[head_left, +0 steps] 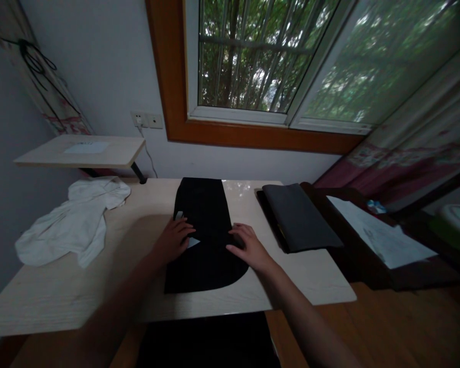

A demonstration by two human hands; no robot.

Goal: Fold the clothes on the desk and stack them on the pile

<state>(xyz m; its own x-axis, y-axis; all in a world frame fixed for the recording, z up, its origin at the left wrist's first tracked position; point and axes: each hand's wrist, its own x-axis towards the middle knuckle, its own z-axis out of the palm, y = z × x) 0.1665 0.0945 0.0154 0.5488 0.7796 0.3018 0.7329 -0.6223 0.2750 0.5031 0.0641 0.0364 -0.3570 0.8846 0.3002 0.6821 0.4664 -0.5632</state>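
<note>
A flat black piece, apparently fabric (205,209), lies on the pale wooden table (138,294) in front of me, its lower right corner rounded. Near its left edge show a small light tag (179,215) and a pale triangular patch (192,242). My left hand (173,240) rests over that edge between the two, fingers stretched out on the black surface. At the opposite edge, my right hand (248,246) touches the piece with thumb and fingers apart. Neither hand visibly grips anything.
A crumpled white cloth (69,220) lies on the left, below a small raised shelf (118,152). Dark grey folder-like covers (301,217) are stacked at the right table edge. Beyond them, papers (379,232) lie on a dark surface. A window (260,66) is behind the table.
</note>
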